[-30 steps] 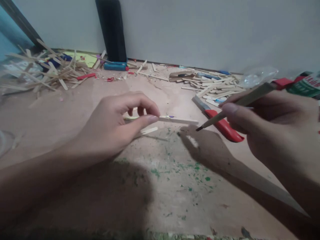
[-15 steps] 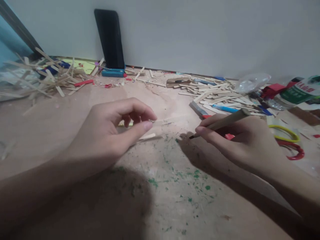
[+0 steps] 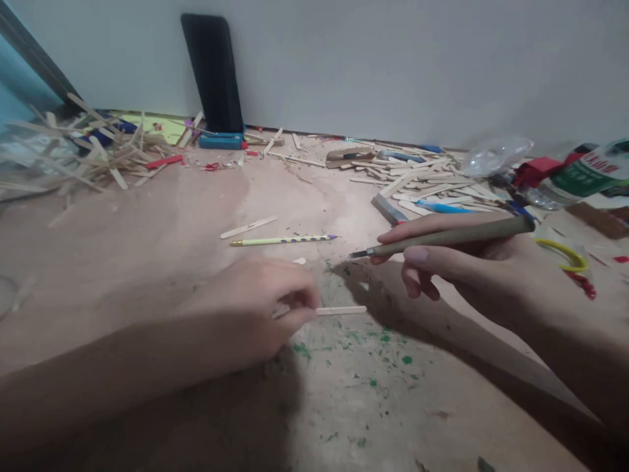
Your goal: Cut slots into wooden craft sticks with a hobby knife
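Between thumb and fingers my left hand (image 3: pixel 275 301) pinches a wooden craft stick (image 3: pixel 343 310), whose free end points right, low over the table. My right hand (image 3: pixel 457 269) is closed around a carving knife (image 3: pixel 452 236) with a thick, dull handle; its small metal blade points left, above and apart from the stick. Beyond my left hand lie a yellow pencil (image 3: pixel 280 241) with dark spots and another craft stick (image 3: pixel 249 227). A pale stick tip (image 3: pixel 299 261) shows just behind my left knuckles, the rest of it hidden.
A black phone (image 3: pixel 213 72) leans on the wall in a blue stand (image 3: pixel 222 141). Piles of craft sticks lie at the back left (image 3: pixel 105 147) and back right (image 3: pixel 432 180). A bottle (image 3: pixel 584 174) and yellow-handled scissors (image 3: pixel 565 255) are at right. Green paint flecks mark the table (image 3: pixel 334 400).
My left hand has come nearer and lower and now pinches a craft stick. The knife in my right hand has turned flatter, its blade pointing left. The pencil has come into full view.
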Tool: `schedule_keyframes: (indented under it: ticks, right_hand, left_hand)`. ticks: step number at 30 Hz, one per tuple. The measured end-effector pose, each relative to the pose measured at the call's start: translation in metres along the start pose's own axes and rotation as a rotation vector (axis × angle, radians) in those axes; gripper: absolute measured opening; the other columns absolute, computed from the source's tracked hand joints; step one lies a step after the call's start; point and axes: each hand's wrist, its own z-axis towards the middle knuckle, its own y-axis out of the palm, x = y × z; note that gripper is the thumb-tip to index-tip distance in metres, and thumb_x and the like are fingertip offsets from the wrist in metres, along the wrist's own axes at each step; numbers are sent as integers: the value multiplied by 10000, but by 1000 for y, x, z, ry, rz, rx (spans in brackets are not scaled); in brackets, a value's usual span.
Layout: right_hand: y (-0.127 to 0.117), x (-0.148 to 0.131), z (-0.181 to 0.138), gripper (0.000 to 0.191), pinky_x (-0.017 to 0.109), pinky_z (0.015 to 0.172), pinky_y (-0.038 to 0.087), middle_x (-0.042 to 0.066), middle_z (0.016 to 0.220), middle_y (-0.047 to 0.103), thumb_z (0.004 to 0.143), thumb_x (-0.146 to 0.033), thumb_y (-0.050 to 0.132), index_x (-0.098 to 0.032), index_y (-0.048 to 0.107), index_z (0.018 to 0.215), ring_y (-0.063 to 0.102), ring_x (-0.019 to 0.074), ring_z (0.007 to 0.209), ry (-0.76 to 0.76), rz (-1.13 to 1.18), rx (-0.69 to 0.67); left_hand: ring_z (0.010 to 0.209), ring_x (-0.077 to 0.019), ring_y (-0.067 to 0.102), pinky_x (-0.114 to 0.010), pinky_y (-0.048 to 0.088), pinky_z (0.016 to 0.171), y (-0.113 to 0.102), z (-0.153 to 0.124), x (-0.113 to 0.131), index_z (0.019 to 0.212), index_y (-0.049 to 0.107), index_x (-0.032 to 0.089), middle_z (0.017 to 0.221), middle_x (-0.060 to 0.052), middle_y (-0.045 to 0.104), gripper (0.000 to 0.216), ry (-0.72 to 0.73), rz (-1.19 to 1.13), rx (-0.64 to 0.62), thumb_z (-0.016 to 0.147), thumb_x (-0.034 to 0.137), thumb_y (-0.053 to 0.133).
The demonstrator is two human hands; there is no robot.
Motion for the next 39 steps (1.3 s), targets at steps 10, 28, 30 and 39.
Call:
schedule_keyframes:
  ticks: [10, 28, 30, 39]
  right_hand:
    - [11, -5, -11, 208, 332, 445, 598, 37, 640, 832, 952, -566, 1097, -371, 1060, 1013, 787, 257, 525, 74, -110, -104]
    - [35, 17, -26, 257, 372, 525, 642, 64, 762, 886, 993, -602, 1060, -348, 1030, 970, 806, 279, 640, 59, -106, -50]
    - [36, 17, -26, 233, 376, 541, 654, 50, 761, 876, 1013, -587, 1042, -364, 1020, 950, 803, 276, 648, 29, -117, -41]
    - [39, 8, -24, 283, 324, 539, 630, 48, 714, 850, 1028, -552, 1032, -329, 968, 865, 781, 230, 611, 66, -31, -66]
  left_hand:
    - [766, -156, 688, -335, 439, 750, 2, 3, -8, 903, 849, 269, 856, 33, 796, 221, 73, 76, -67, 1061, 174, 726]
    - [797, -182, 685, -360, 464, 792, 9, 0, -9, 943, 827, 263, 870, 23, 755, 211, 128, 218, 35, 1118, 166, 762]
    - [823, -188, 683, -361, 468, 814, 9, 1, -9, 923, 831, 264, 892, 17, 744, 223, 110, 245, 45, 1121, 181, 767]
    - [835, -207, 724, -357, 493, 791, 3, -2, 3, 956, 851, 228, 903, -20, 818, 257, 151, 244, -55, 1171, 144, 739]
